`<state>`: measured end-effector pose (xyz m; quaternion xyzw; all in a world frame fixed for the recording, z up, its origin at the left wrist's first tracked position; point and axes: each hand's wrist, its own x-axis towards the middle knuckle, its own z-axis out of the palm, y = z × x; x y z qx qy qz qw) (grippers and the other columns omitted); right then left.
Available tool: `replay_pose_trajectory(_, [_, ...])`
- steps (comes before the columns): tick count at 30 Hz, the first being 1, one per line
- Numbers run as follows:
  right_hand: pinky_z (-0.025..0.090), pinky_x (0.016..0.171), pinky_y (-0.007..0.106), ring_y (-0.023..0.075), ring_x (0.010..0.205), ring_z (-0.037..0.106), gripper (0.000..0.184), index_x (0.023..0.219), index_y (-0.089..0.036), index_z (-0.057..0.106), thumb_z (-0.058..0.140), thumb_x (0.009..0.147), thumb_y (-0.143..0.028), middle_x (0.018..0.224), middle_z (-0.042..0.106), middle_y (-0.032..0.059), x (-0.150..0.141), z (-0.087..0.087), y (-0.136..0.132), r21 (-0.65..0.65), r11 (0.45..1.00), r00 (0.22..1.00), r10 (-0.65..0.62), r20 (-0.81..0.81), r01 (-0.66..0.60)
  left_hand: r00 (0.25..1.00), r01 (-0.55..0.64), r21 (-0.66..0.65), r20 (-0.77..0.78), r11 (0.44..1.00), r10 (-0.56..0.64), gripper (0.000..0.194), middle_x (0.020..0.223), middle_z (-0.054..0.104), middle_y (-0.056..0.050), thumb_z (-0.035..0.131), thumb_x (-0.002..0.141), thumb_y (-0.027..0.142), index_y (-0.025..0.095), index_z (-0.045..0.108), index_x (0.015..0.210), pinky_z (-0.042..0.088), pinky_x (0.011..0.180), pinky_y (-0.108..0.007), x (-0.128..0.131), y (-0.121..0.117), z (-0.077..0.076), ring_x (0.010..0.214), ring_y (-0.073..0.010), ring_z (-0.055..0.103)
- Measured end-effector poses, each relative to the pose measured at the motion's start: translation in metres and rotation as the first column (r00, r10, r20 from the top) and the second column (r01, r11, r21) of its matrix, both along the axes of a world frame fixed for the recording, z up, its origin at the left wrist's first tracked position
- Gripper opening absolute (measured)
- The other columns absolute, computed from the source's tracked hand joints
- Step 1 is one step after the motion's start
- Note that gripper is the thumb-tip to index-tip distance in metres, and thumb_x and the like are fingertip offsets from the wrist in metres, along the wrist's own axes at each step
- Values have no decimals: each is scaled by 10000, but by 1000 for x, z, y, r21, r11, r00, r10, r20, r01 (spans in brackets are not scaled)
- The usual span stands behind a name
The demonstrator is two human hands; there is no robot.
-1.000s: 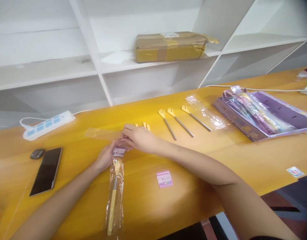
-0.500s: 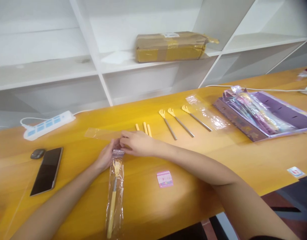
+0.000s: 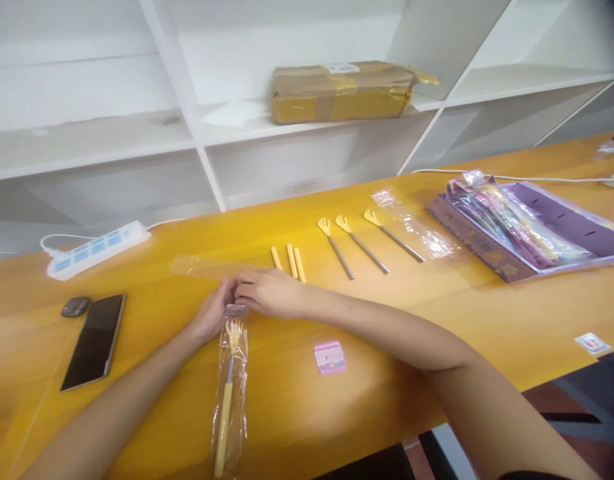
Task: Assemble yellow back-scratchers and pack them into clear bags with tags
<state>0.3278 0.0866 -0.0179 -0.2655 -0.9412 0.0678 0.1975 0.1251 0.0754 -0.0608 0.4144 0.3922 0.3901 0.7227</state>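
Note:
A yellow back scratcher (image 3: 225,413) with a claw-shaped head and metal rod lies inside a clear plastic bag (image 3: 243,373). At the bag's top end, my left hand (image 3: 213,313) and my right hand (image 3: 267,292) meet with fingers closed on the bag's edge. Just beyond my right hand lie three yellow handle tubes (image 3: 292,260). Farther right rest three claw heads on metal rods (image 3: 367,252), without handles. A small pink card (image 3: 329,358) lies on the table to the right of the bag.
An open purple box (image 3: 511,267) holding wrapped items stands at the right, with empty plastic wrappers (image 3: 434,243) beside it. To the left are a phone (image 3: 94,343), a mouse (image 3: 75,307) and a power strip (image 3: 99,251). A taped carton (image 3: 341,93) sits on the shelf behind.
My right hand has shifted slightly toward me, down over the bag's top edge, uncovering more of the yellow tubes. The back scratcher and bag have stayed in place.

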Motion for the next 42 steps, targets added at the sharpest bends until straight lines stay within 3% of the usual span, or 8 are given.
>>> replay_pose_trajectory(9, [470, 814, 298, 160, 937, 653, 272, 1113, -166, 745, 517, 1097, -312, 1145, 687, 84, -4, -7, -1, 7, 1000, 1000, 11, 27, -11, 998, -44, -60, -50, 997, 41, 628, 1001, 813, -96, 677, 879, 712, 168, 758, 1181, 560, 729, -310, -1, -2, 0, 834, -235, 755])
replay_pose_trajectory(15, [436, 773, 289, 159, 912, 642, 205, 1067, -163, 733, 574, 1068, -292, 1116, 699, 70, -3, 1, -1, -110, 993, 998, -41, -52, 36, 995, -42, 9, -88, 999, 43, 584, 916, 809, -64, 662, 891, 712, 185, 777, 1115, 560, 736, -296, -2, -1, 1, 793, -216, 747])
replay_pose_trajectory(17, [412, 757, 273, 155, 907, 633, 201, 1055, -159, 725, 577, 1069, -295, 1083, 702, 67, 3, 13, 2, -186, 980, 990, -94, -101, 74, 996, 12, 69, -93, 998, -5, 608, 909, 812, -90, 639, 898, 730, 170, 790, 1081, 565, 775, -320, -2, -1, 3, 833, -244, 756])
replay_pose_trajectory(20, [380, 729, 251, 141, 858, 615, 181, 1020, -142, 695, 567, 1069, -261, 1020, 707, 64, 16, 34, 7, -305, 940, 959, -215, -183, 152, 984, 157, 99, -103, 983, -147, 662, 1075, 810, -160, 599, 917, 736, 147, 787, 1156, 578, 801, -378, -1, -5, 10, 881, -297, 768])
replay_pose_trajectory(23, [379, 721, 239, 119, 789, 596, 168, 970, -143, 665, 555, 1063, -230, 935, 706, 38, 24, 45, 11, -417, 894, 918, -292, -268, 163, 960, 228, 118, -193, 966, -203, 559, 1208, 786, -168, 640, 946, 637, 165, 785, 1208, 577, 816, -378, 0, -11, 17, 907, -303, 769])
replay_pose_trajectory(30, [409, 739, 229, 104, 761, 615, 133, 992, -147, 660, 563, 1051, -216, 891, 725, 21, 19, 29, 15, -514, 856, 896, -267, -356, 51, 912, 332, 195, -315, 923, -262, 395, 1139, 809, -126, 692, 952, 519, 180, 834, 1095, 550, 923, -366, -2, -14, 18, 1023, -313, 743])
replay_pose_trajectory(36, [432, 740, 221, 114, 775, 651, 83, 977, -139, 704, 685, 992, -217, 872, 743, 25, 13, 23, 15, -572, 819, 898, -228, -376, -32, 975, 159, 184, -181, 970, -126, 533, 1130, 813, -111, 615, 963, 632, 179, 819, 1153, 530, 1008, -401, -5, -6, -6, 1068, -299, 734])
replay_pose_trajectory(42, [456, 739, 231, 126, 807, 646, 90, 1020, -137, 686, 712, 956, -195, 942, 732, 40, 15, 23, 15, -617, 779, 931, -134, -339, -113, 950, 117, 263, -310, 958, -32, 613, 981, 825, -119, 621, 929, 696, 127, 841, 985, 548, 878, -356, -5, -6, -7, 892, -271, 738])
